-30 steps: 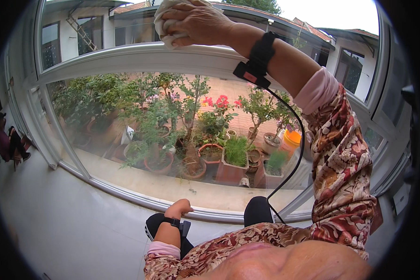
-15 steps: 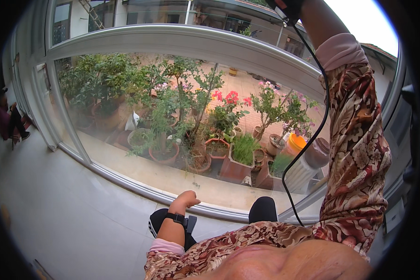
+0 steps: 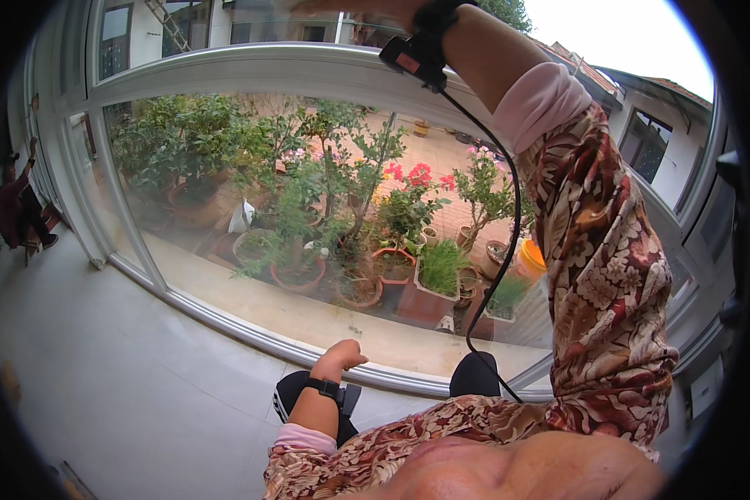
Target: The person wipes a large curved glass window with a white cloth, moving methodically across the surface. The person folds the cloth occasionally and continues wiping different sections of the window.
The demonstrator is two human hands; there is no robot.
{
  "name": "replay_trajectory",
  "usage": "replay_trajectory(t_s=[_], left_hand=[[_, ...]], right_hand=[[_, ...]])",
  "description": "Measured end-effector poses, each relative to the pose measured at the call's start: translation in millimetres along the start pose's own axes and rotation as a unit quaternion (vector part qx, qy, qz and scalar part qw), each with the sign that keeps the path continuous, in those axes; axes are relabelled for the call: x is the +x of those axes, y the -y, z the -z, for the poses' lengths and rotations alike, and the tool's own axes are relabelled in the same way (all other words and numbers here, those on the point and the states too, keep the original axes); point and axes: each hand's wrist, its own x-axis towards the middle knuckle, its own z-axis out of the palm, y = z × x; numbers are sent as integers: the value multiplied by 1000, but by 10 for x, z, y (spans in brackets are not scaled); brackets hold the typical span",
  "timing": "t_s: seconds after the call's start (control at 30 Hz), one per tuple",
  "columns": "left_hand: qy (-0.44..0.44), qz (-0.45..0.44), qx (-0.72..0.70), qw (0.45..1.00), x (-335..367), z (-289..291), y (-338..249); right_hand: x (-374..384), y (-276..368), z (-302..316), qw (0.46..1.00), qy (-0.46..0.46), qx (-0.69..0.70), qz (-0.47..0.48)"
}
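Observation:
My right arm, in a floral sleeve with a pink cuff (image 3: 543,107), reaches up across a large window. At the top edge, my right hand (image 3: 362,7) is blurred and partly cut off, in front of the upper window pane (image 3: 250,27). Whether it holds anything is hidden. A black device (image 3: 414,62) is strapped at that wrist, and its black cable (image 3: 508,179) runs down to my lap. Low down by my knee, my left hand (image 3: 340,357) has its fingers curled in, with nothing visible in it. A black strap with a device (image 3: 339,393) circles that wrist.
A metal window rail (image 3: 300,65) crosses between upper and lower panes. Behind the lower pane stand several potted plants (image 3: 300,271) and an orange-yellow bucket (image 3: 530,257). At the far left, another person (image 3: 21,208) sits by the window with an arm raised. Pale floor tiles (image 3: 175,367) lie at left.
My right hand has swept left along the top of the window, bringing the strapped device and cable with it. My left hand stays low. The other person's arm has gone up.

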Motion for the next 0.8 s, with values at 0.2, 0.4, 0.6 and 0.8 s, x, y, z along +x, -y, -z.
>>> replay_trajectory(t_s=[0.2, 0.4, 0.6, 0.8], left_hand=[[7, 8, -6, 1000, -18, 44, -44], [28, 38, -23, 999, 23, 39, -2], [77, 96, -14, 992, 255, -13, 196], [96, 137, 21, 986, 358, -29, 414]], right_hand=[[-139, -71, 3, 994, -19, 23, 106], [-435, -1100, 808, 991, -41, -122, 42], [-1434, -2411, 2028, 960, -54, -274, 15], [-2838, -3170, 3015, 869, 4, -487, -85]])
